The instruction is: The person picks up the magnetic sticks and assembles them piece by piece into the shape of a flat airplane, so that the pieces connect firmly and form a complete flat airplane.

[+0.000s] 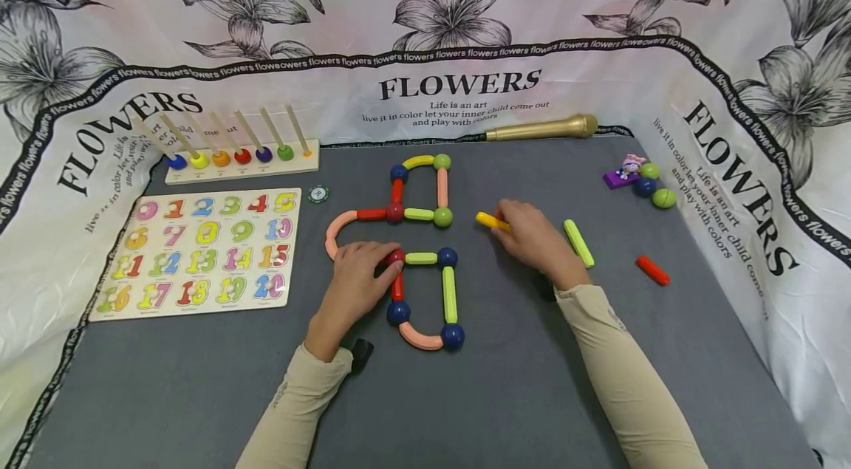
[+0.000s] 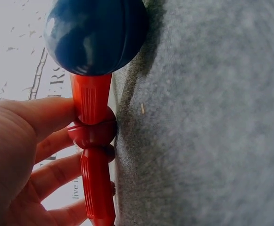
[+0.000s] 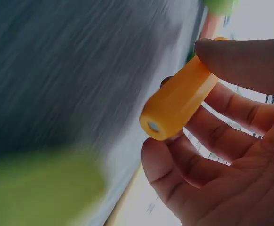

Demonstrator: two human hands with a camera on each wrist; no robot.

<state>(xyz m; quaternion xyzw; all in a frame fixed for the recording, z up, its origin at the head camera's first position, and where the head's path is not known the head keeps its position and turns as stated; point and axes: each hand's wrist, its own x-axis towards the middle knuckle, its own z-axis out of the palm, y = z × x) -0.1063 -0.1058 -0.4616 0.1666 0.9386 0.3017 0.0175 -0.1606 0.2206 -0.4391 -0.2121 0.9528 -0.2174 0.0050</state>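
A figure of magnetic rods and balls lies on the grey cloth. My left hand (image 1: 362,278) pinches around a red ball (image 2: 93,135) where two red rods (image 2: 98,186) meet, thumb on one side and fingers on the other. From that ball a lime rod (image 1: 422,258) runs to a blue ball (image 1: 448,257), and a lower loop closes with a pink curved rod (image 1: 420,338). My right hand (image 1: 532,236) holds an orange-yellow magnetic rod (image 3: 179,101) between thumb and fingers, right of the figure. A metal disc shows in the rod's end.
Right of my right hand lie a lime rod (image 1: 578,243) and a red rod (image 1: 653,270). Several balls (image 1: 645,187) and a purple-based toy figure (image 1: 625,170) sit farther back. At left are a number board (image 1: 199,251), a peg stand (image 1: 246,168) and a chip (image 1: 318,193).
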